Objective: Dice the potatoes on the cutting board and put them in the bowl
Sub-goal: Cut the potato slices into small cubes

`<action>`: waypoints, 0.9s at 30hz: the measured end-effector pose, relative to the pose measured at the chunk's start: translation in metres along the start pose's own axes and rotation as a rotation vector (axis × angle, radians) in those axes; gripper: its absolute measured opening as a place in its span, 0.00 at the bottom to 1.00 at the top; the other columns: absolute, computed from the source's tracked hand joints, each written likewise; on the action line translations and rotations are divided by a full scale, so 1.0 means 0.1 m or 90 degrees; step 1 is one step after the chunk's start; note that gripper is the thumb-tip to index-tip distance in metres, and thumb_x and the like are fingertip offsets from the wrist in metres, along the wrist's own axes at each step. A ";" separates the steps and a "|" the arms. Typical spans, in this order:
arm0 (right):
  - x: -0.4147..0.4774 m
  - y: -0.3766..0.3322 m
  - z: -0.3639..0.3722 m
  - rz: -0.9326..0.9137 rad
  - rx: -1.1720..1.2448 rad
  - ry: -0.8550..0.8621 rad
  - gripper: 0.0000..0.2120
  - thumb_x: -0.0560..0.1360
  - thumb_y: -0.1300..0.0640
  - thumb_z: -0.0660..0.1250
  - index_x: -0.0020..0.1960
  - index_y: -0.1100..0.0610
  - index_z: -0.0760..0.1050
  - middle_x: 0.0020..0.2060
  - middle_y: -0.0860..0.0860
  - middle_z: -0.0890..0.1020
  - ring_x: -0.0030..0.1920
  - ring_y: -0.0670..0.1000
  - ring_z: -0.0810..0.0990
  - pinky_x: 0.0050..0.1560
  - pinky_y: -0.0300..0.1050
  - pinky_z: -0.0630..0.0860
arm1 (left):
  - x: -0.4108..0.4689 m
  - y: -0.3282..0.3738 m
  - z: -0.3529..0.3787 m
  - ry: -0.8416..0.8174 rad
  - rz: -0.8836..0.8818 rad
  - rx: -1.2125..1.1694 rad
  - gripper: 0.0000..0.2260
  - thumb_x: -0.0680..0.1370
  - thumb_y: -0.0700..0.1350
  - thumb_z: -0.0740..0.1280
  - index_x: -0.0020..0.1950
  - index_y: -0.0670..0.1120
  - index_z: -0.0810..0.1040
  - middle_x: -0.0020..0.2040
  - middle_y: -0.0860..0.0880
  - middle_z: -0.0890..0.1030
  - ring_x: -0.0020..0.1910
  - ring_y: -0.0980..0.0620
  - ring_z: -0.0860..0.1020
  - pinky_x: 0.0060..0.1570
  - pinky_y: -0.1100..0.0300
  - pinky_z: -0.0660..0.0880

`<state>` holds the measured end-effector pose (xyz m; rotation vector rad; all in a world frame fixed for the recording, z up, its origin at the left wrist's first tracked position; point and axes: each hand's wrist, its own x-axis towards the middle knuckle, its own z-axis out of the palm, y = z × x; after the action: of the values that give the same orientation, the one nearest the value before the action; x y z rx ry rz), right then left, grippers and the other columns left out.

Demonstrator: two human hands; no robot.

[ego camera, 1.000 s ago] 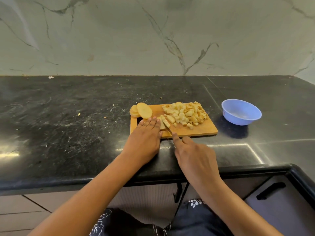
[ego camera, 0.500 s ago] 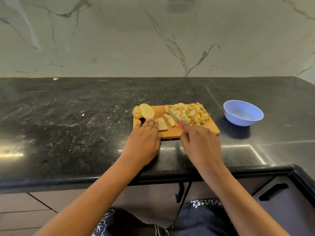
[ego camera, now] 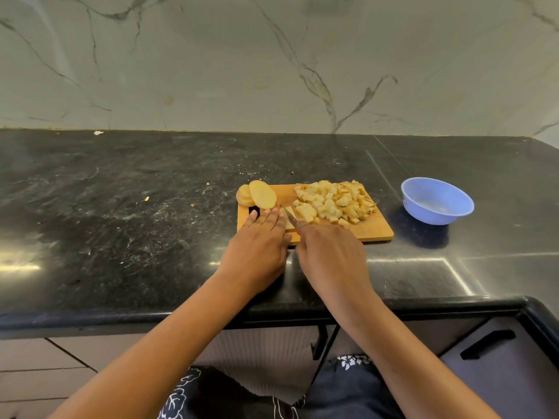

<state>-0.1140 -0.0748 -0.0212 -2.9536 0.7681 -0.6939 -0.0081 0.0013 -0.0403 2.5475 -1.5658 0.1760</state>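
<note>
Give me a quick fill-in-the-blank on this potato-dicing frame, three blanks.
1. The right hand has a ____ in its grip.
2. The diced potato pile lies on the cutting board; the blue bowl is ____.
3. The uncut potato slices sit at the board's far ____ corner, beyond the left hand.
Missing words: knife; empty; left.

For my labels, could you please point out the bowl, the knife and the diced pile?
bowl (ego camera: 435,204), head view, bare inner wall.
knife (ego camera: 289,216), head view, middle of the blade.
diced pile (ego camera: 332,201), head view, top of the heap.
</note>
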 end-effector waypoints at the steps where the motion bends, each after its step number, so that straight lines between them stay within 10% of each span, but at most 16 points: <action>1: 0.03 -0.01 0.04 0.003 -0.019 -0.007 0.19 0.82 0.54 0.54 0.72 0.51 0.65 0.48 0.50 0.80 0.46 0.51 0.78 0.37 0.41 0.66 | 0.00 0.00 0.01 0.001 -0.001 0.005 0.23 0.84 0.49 0.45 0.78 0.42 0.50 0.78 0.45 0.53 0.77 0.52 0.50 0.73 0.58 0.40; 7: -0.29 0.02 0.00 -0.003 -0.032 -0.041 0.25 0.82 0.56 0.55 0.77 0.52 0.53 0.48 0.49 0.78 0.39 0.50 0.73 0.28 0.41 0.60 | 0.05 0.02 0.00 -0.019 -0.012 0.064 0.23 0.84 0.48 0.44 0.78 0.41 0.49 0.78 0.43 0.53 0.77 0.50 0.51 0.74 0.56 0.42; 14: -0.44 -0.01 0.04 0.011 -0.102 -0.020 0.30 0.56 0.59 0.82 0.58 0.57 0.81 0.25 0.48 0.73 0.20 0.47 0.57 0.24 0.33 0.41 | 0.06 0.05 -0.05 -0.001 -0.023 0.079 0.22 0.84 0.47 0.44 0.78 0.42 0.52 0.78 0.44 0.55 0.77 0.51 0.53 0.74 0.56 0.44; 22: -0.10 0.05 0.11 -0.019 -0.097 0.017 0.25 0.81 0.57 0.58 0.76 0.53 0.57 0.49 0.50 0.78 0.37 0.50 0.75 0.28 0.40 0.60 | 0.02 0.09 -0.18 0.023 -0.077 0.017 0.20 0.85 0.50 0.48 0.77 0.49 0.59 0.77 0.53 0.59 0.75 0.52 0.57 0.68 0.61 0.55; 27: -0.10 0.10 0.04 0.029 -0.031 0.024 0.21 0.78 0.57 0.61 0.71 0.54 0.69 0.45 0.50 0.82 0.35 0.53 0.79 0.27 0.42 0.61 | 0.04 0.04 -0.13 0.014 -0.121 -0.074 0.18 0.83 0.52 0.53 0.72 0.53 0.68 0.74 0.55 0.65 0.74 0.47 0.62 0.65 0.55 0.66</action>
<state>-0.1245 -0.0791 -0.0302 -2.9639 0.8653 -0.7401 -0.0101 -0.0020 -0.0265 2.5733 -1.2773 0.0887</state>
